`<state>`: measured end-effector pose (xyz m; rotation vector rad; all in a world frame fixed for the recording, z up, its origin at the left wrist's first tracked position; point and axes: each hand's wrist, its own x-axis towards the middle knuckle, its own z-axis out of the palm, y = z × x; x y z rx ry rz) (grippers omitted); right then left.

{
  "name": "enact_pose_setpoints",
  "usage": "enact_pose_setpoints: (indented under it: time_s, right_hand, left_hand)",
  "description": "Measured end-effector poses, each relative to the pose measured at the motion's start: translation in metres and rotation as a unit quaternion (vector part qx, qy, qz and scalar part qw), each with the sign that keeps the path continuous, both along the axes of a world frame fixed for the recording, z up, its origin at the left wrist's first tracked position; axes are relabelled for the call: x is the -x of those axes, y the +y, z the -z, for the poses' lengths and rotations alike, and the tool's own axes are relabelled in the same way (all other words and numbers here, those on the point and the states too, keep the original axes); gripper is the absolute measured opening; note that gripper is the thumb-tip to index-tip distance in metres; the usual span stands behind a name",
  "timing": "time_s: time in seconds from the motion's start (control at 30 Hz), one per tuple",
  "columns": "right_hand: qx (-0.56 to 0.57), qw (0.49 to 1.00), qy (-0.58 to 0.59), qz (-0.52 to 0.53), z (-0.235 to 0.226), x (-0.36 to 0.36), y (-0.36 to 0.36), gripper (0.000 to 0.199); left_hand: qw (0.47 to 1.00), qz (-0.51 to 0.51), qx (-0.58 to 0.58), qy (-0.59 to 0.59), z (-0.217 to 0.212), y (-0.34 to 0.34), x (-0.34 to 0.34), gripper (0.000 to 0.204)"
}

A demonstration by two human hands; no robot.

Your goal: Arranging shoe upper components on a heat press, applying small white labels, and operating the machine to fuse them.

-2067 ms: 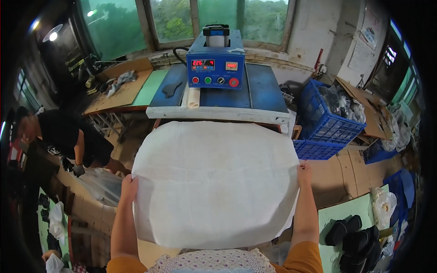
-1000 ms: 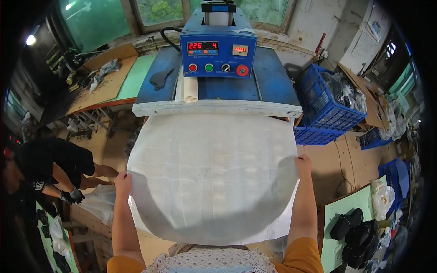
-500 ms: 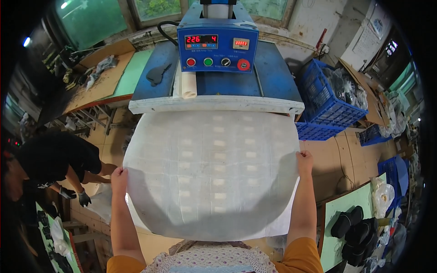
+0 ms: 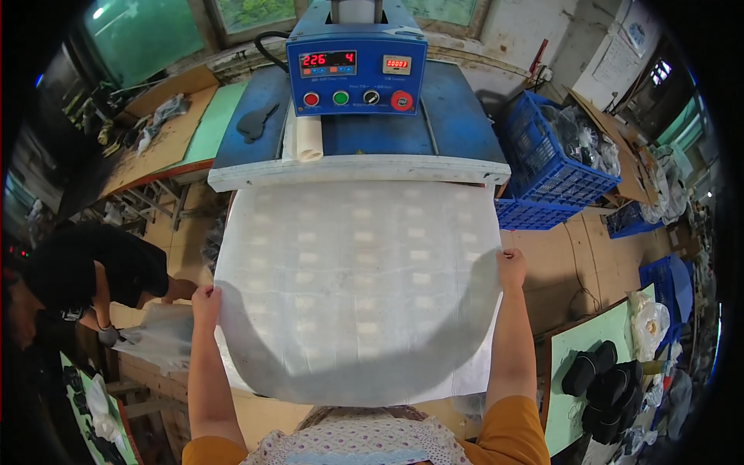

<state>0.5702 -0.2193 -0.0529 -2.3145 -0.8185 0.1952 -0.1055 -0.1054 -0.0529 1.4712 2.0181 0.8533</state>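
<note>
A wide, translucent white sheet (image 4: 356, 302) spreads from under the front edge of a blue heat press-like machine (image 4: 353, 85) toward me. Rows of small pale rectangles show through it. My left hand (image 4: 206, 304) is closed on the sheet's left edge, fingers pinched. On the opposite side my right hand (image 4: 511, 270) pinches the right edge, a little farther out than the left hand. Between the hands the near part of the sheet sags in a curve toward my body. What lies beneath the sheet is mostly hidden.
A pale roll (image 4: 308, 139) and a dark flat cutout (image 4: 256, 124) lie on the machine's table. Blue crates (image 4: 554, 159) stand at right, above a green table (image 4: 570, 364) with black pieces (image 4: 601, 380). At left, a co-worker (image 4: 116, 263) bends over a clear plastic bag (image 4: 163, 337).
My view has shifted slightly, so the machine sits farther left and higher. Both hands keep their grip on the sheet. The co-worker has bent lower and the plastic bag is lifted.
</note>
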Motion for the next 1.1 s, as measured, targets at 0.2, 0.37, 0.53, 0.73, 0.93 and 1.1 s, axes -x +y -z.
enact_pose_setpoints:
  time_s: [0.2,0.37,0.53,0.73,0.93,1.1]
  right_hand:
    - [0.038,0.999,-0.026,0.016,-0.01,-0.004,-0.008,0.039]
    - [-0.129,0.987,-0.007,-0.098,-0.06,0.048,-0.041,0.019]
    - [0.131,0.811,0.479,-0.309,-0.105,0.174,-0.147,0.01]
    - [0.228,0.745,0.572,-0.256,-0.011,0.27,-0.243,0.028]
    - [0.051,0.832,0.507,-0.22,0.021,0.304,-0.233,0.036]
    - [0.045,0.884,0.439,-0.153,0.013,0.327,-0.216,0.03]
  left_hand:
    - [0.997,0.019,-0.044,0.064,0.002,0.001,-0.01,0.026]
    - [0.998,-0.007,-0.041,0.041,-0.013,-0.012,-0.011,0.028]
    - [1.0,-0.021,-0.019,-0.01,-0.014,-0.037,0.005,0.028]
    - [0.997,-0.006,0.01,-0.071,-0.001,-0.077,0.013,0.029]
    - [0.963,0.033,0.123,-0.236,0.014,-0.102,0.039,0.031]
    - [0.914,-0.005,0.158,-0.374,0.017,-0.098,0.039,0.031]
